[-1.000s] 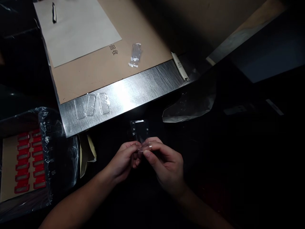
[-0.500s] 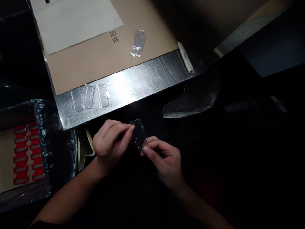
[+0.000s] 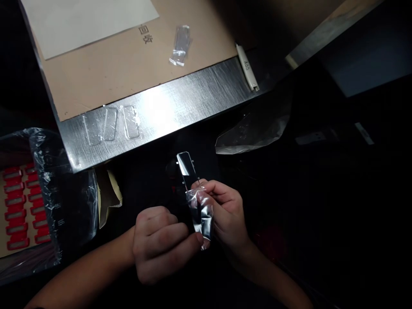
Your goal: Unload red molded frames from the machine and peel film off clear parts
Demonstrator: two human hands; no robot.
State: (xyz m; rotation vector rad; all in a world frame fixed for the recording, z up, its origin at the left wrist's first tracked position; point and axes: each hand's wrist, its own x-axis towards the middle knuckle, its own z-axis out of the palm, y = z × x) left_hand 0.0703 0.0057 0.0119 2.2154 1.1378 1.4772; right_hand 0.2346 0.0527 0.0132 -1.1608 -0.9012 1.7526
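Observation:
In front of my body, my right hand (image 3: 225, 210) pinches the lower end of a clear plastic panel (image 3: 186, 165), an elongated piece with small tabs along its edges. A shiny transparent film (image 3: 202, 214) hangs from the panel's lower end, partly lifted away from it. My left hand (image 3: 164, 244) is closed, with thumb and finger gripping the film's free end below the right hand. On the metal edge of the table lie several similar clear pieces, among them a clear panel (image 3: 131, 122).
Brown cardboard (image 3: 106, 81) covers the table, with white paper (image 3: 90, 21) and crumpled clear film (image 3: 180, 45) on it. A white-handled cutter (image 3: 247, 68) lies at the metal edge (image 3: 193, 94). At left, a plastic-lined box (image 3: 45, 171) holds red parts (image 3: 14, 199). A clear bag (image 3: 254, 133) hangs right.
My left hand has moved down toward my body, peeling the film back from the panel. The right hand keeps its pinch. The whole view has shifted slightly.

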